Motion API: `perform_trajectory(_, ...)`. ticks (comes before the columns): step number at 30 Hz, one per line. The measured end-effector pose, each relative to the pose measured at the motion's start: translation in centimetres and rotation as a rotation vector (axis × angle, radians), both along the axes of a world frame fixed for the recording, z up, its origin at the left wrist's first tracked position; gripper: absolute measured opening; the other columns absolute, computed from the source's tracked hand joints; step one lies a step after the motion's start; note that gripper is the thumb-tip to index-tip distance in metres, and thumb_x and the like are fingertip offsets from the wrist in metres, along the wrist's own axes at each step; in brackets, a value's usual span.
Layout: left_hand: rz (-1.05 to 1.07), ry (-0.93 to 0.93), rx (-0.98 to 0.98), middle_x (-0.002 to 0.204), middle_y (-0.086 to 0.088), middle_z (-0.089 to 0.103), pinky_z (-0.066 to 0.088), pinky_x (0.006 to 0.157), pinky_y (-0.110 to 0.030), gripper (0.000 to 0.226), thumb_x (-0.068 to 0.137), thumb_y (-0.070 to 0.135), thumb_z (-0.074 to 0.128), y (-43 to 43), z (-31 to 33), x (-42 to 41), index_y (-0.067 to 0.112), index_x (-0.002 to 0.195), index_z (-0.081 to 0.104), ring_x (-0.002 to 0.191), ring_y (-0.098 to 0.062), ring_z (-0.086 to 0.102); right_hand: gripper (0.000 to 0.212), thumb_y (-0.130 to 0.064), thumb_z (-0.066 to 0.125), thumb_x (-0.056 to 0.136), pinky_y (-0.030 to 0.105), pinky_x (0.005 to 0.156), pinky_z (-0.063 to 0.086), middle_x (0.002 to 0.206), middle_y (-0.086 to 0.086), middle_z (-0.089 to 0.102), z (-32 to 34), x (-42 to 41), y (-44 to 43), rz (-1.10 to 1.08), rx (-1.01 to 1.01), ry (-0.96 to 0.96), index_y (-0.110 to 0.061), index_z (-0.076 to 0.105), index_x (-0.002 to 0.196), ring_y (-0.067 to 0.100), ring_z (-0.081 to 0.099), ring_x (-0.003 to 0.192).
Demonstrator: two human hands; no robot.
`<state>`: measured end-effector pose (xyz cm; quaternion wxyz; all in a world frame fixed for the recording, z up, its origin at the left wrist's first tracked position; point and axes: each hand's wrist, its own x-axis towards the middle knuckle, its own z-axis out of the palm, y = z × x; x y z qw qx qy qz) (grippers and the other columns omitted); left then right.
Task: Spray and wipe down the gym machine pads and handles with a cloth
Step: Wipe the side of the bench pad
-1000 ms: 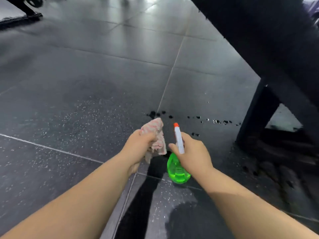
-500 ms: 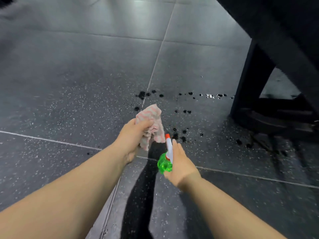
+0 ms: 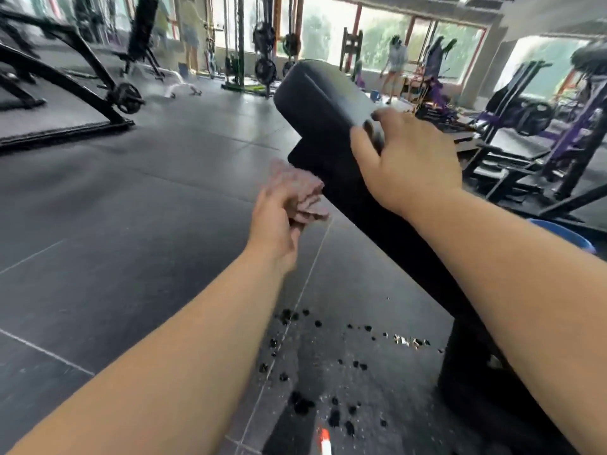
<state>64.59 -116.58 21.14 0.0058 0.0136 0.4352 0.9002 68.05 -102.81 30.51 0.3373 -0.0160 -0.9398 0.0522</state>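
Here right hand (image 3: 410, 159) grips pad (image 3: 322, 96) edge; cloth (image 3: 295, 188) beside.

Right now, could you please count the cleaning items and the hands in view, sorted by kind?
Cloth: 1
Spray bottle: 1, only its tip shows at the bottom edge
Hands: 2, the left hand holding the cloth, the right hand gripping a black pad
Total: 4

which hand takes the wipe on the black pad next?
Left, likely. The left hand holds the cloth right beside the pad; the right hand grips the pad's edge, cloth-free, so it can steady it.
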Motion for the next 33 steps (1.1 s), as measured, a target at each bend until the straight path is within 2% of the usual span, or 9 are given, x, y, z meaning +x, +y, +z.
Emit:
perform_trajectory(4, -0.087, -0.015, 0.18, 0.075, -0.003, 0.073, 0.055, 0.065, -0.021, 0.03, 0.102, 0.011, 0.037, 0.2, 0.8, -0.5, 0.005, 0.096, 0.065, 0.071, -0.012, 0.069, 0.05, -0.06, 0.036, 0.097, 0.033, 0.073, 0.031, 0.122, 0.008, 0.061, -0.8, -0.9, 0.2, 0.063, -0.14, -0.016, -0.022, 0.052, 0.125, 0.034, 0.056, 0.109)
perform_trajectory(8, -0.071, -0.021, 0.257, 0.063, -0.003, 0.069, 0.052, 0.049, -0.02, 0.007, 0.101, 0.011, 0.05, 1.2, 1.7, -1.2, 0.007, 0.097, 0.055, 0.053, -0.01, 0.066, 0.047, -0.06, 0.038, 0.096, 0.032, 0.073, 0.028, 0.12, 0.005, 0.058, -0.9, -0.8, 0.1, 0.063, -0.184, -0.036, -0.024, 0.052, 0.122, 0.032, 0.054, 0.109)
perform_trajectory(11, -0.063, 0.004, 0.209, 0.079, -0.006, 0.073, 0.056, 0.056, -0.025, 0.015, 0.099, 0.018, 0.056, 1.9, 2.2, -2.5, 0.006, 0.098, 0.064, 0.07, -0.017, 0.07, 0.045, -0.059, 0.04, 0.096, 0.031, 0.072, 0.025, 0.117, 0.002, 0.058, -1.0, -0.9, 0.0, 0.065, -0.21, -0.05, -0.025, 0.051, 0.123, 0.03, 0.053, 0.107)
perform_trajectory(15, -0.092, 0.0, 0.11, 0.052, 0.005, 0.056, 0.042, 0.04, -0.022, 0.024, 0.099, 0.025, 0.05, 4.4, -0.1, -3.2, 0.015, 0.077, 0.051, 0.046, -0.011, 0.054, 0.044, -0.059, 0.041, 0.094, 0.031, 0.072, 0.025, 0.098, -0.006, 0.044, -1.1, -1.2, 0.2, 0.056, -0.211, -0.026, -0.027, 0.051, 0.122, 0.021, 0.045, 0.093)
perform_trajectory(20, -0.252, 0.056, 0.073, 0.048, -0.01, 0.049, 0.042, 0.038, -0.028, 0.026, 0.094, 0.007, 0.049, 6.7, -3.1, -1.8, 0.009, 0.068, 0.054, 0.037, -0.022, 0.047, 0.042, -0.062, 0.041, 0.092, 0.029, 0.073, 0.027, 0.098, -0.01, 0.043, -1.3, -1.4, 0.6, 0.065, -0.257, -0.027, -0.032, 0.051, 0.12, 0.012, 0.039, 0.089)
perform_trajectory(23, -0.257, 0.072, 0.248, 0.064, -0.009, 0.061, 0.046, 0.034, -0.026, 0.025, 0.101, 0.02, 0.044, 3.6, -1.1, -3.9, 0.015, 0.083, 0.06, 0.048, -0.023, 0.062, 0.044, -0.063, 0.041, 0.091, 0.029, 0.075, 0.028, 0.102, -0.011, 0.045, -1.3, -1.3, 0.4, 0.074, -0.263, -0.043, -0.033, 0.051, 0.122, 0.018, 0.05, 0.101)
perform_trajectory(26, -0.205, 0.028, 0.481, 0.09, -0.005, 0.071, 0.056, 0.062, -0.026, 0.031, 0.092, 0.032, 0.055, 3.2, 0.4, -5.7, 0.009, 0.111, 0.063, 0.078, -0.016, 0.069, 0.045, -0.063, 0.041, 0.091, 0.03, 0.076, 0.03, 0.104, -0.012, 0.047, -1.3, -1.6, 0.6, 0.071, -0.261, -0.038, -0.032, 0.05, 0.121, 0.02, 0.052, 0.104)
perform_trajectory(30, -0.316, -0.086, 0.286, 0.058, -0.008, 0.054, 0.045, 0.04, -0.019, 0.011, 0.098, 0.018, 0.053, 8.7, -4.0, -1.7, 0.011, 0.089, 0.052, 0.04, -0.014, 0.055, 0.044, -0.063, 0.041, 0.092, 0.031, 0.075, 0.029, 0.116, -0.007, 0.057, -1.7, -1.6, 0.4, 0.067, -0.264, -0.011, -0.032, 0.051, 0.122, 0.023, 0.053, 0.108)
perform_trajectory(33, -0.41, -0.07, 0.106, 0.064, -0.018, 0.059, 0.043, 0.037, -0.021, 0.014, 0.084, 0.008, 0.065, 9.7, -5.4, 0.3, 0.0, 0.091, 0.056, 0.039, -0.02, 0.057, 0.047, -0.063, 0.039, 0.093, 0.029, 0.076, 0.027, 0.123, -0.006, 0.057, -1.4, -1.5, 0.6, 0.087, -0.261, -0.046, -0.033, 0.049, 0.129, 0.023, 0.052, 0.113)
